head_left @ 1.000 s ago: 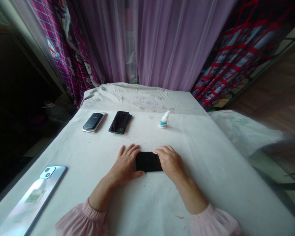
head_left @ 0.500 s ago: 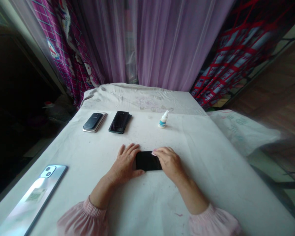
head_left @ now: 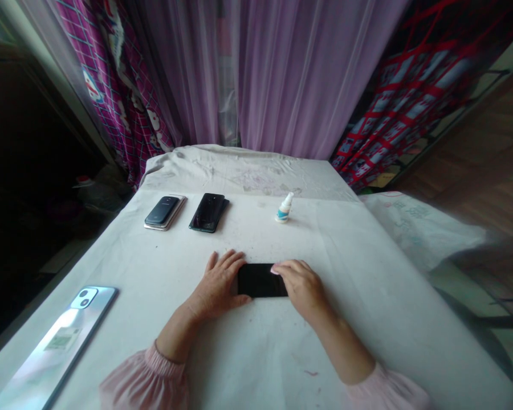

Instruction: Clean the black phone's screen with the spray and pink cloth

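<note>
A black smartphone (head_left: pixel 260 280) lies screen up and crosswise on the white-covered table. My left hand (head_left: pixel 217 286) steadies its left end, the thumb at the near edge and the fingers at the far edge. Bunched fingers of my right hand (head_left: pixel 304 289) pinch a small pink cloth (head_left: pixel 275 270), which touches the screen near the phone's far edge. Most of the cloth and the phone's right end are hidden under that hand.
Beyond my hands stand a small white spray bottle (head_left: pixel 284 208) and two stacks of phones, one dark (head_left: pixel 207 212), one with a blue-black phone (head_left: pixel 162 210) on top. A large silvery phone-shaped panel (head_left: pixel 60 347) lies at left. Curtains (head_left: pixel 299 74) hang behind the table (head_left: pixel 367 302).
My right hand has slid a little to the right across the phone with the pink cloth, baring more of the screen. My left hand has stayed nearly still.
</note>
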Action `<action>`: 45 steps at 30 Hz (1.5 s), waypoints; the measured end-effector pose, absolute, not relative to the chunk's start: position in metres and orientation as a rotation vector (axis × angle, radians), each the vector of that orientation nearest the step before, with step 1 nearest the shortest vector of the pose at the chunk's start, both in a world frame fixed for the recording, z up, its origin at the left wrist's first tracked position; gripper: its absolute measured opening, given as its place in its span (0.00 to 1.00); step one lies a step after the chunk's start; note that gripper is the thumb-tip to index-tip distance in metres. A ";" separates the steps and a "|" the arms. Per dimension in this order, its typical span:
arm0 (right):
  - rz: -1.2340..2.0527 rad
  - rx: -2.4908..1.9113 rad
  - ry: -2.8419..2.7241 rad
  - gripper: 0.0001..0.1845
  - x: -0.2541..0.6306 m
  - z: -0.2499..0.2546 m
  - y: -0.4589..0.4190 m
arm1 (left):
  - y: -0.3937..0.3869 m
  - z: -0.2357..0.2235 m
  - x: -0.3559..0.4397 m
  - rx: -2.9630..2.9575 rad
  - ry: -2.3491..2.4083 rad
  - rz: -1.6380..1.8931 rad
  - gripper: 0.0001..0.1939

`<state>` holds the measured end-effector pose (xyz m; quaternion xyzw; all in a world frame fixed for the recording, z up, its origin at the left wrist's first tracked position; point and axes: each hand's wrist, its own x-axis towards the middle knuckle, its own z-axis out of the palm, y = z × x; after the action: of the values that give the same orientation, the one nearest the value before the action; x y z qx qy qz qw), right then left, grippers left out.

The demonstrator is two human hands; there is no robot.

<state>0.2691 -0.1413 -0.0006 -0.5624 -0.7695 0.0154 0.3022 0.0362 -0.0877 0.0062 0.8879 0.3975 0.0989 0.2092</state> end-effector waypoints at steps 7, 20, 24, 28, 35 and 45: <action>-0.020 -1.467 -1.995 0.16 0.270 -0.004 -0.141 | -0.089 0.008 0.037 2.444 1.121 0.326 0.39; 0.043 -1.358 -2.050 0.14 0.264 -0.001 -0.179 | -0.089 0.007 0.038 2.430 1.115 0.293 0.40; 0.064 -1.279 -2.114 0.13 0.246 -0.002 -0.170 | -0.089 0.005 0.037 2.436 1.112 0.325 0.39; 0.072 -1.252 -2.143 0.13 0.242 -0.001 -0.171 | -0.089 0.005 0.037 2.436 1.117 0.333 0.40; 0.013 -1.308 -2.139 0.14 0.275 0.002 -0.182 | -0.089 0.006 0.039 2.425 1.121 0.335 0.40; 0.048 -1.262 -2.149 0.13 0.239 -0.001 -0.171 | -0.089 0.004 0.037 2.456 1.120 0.334 0.40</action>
<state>0.2387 -0.1711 -0.0009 -0.4799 -0.8172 0.0184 0.3188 0.0374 -0.0886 0.0037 0.8830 0.4027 0.1201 0.2092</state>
